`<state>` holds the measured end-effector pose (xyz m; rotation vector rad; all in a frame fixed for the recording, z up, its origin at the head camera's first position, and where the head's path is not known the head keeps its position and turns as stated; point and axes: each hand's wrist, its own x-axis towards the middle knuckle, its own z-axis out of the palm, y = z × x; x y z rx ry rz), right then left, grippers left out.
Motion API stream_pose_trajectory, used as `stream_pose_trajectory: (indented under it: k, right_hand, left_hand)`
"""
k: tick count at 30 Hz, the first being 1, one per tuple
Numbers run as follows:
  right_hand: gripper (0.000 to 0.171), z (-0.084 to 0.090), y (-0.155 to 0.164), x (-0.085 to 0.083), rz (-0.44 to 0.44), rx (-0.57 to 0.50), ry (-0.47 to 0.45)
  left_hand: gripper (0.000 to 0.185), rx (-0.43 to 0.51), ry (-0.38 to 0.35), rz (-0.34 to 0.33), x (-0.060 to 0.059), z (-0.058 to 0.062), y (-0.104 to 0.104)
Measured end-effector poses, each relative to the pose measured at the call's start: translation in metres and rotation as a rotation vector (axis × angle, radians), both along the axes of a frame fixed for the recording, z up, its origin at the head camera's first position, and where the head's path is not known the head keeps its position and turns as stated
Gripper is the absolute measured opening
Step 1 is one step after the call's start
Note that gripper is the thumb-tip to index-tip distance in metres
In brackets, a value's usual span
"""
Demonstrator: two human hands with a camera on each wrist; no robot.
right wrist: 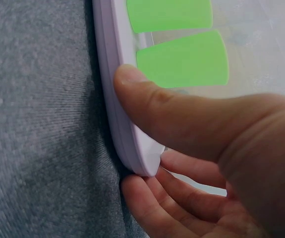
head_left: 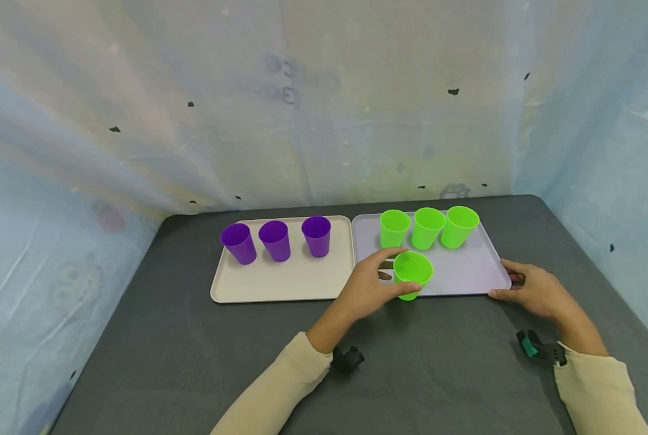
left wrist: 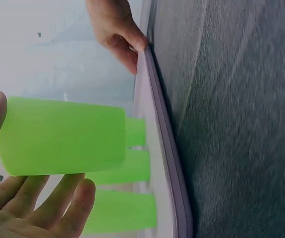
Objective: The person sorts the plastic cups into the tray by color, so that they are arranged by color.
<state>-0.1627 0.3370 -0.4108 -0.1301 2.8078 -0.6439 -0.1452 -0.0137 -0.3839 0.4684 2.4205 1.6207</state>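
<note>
My left hand (head_left: 369, 287) holds a bright green plastic cup (head_left: 413, 269) upright, thumb on its near side and fingers round the far side. In the left wrist view the held cup (left wrist: 65, 136) hangs above the front edge of a lavender tray (left wrist: 162, 144). Three more green cups stand in a row at the back of that tray; the rightmost green cup (head_left: 459, 227) leans slightly outward in the head view. At the tray's front right corner, my right hand (head_left: 538, 290) grips the rim, thumb (right wrist: 147, 94) along the front edge and fingers round the side.
A cream tray (head_left: 280, 289) lies just left of the lavender one, with three purple cups on it, among them a purple cup (head_left: 316, 237) at the right. Both trays rest on a dark grey table (head_left: 166, 362). Pale patterned sheeting (head_left: 324, 121) rises behind and at both sides.
</note>
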Motion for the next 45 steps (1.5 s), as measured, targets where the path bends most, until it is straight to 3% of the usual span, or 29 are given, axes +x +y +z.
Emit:
stream_pose_trajectory:
  k: [12, 21, 45]
  right_hand:
    - [0.098, 0.001, -0.001, 0.001, -0.001, -0.005, 0.011]
    - [0.098, 0.002, -0.002, 0.002, -0.007, -0.012, 0.004]
    - [0.101, 0.002, -0.003, 0.002, -0.034, -0.015, -0.008]
  left_hand:
    - [0.069, -0.025, -0.004, 0.048, -0.027, -0.008, -0.003]
    - [0.072, -0.074, 0.0, 0.081, -0.042, -0.008, -0.002]
    - [0.071, -0.026, 0.002, 0.111, -0.052, -0.026, 0.0]
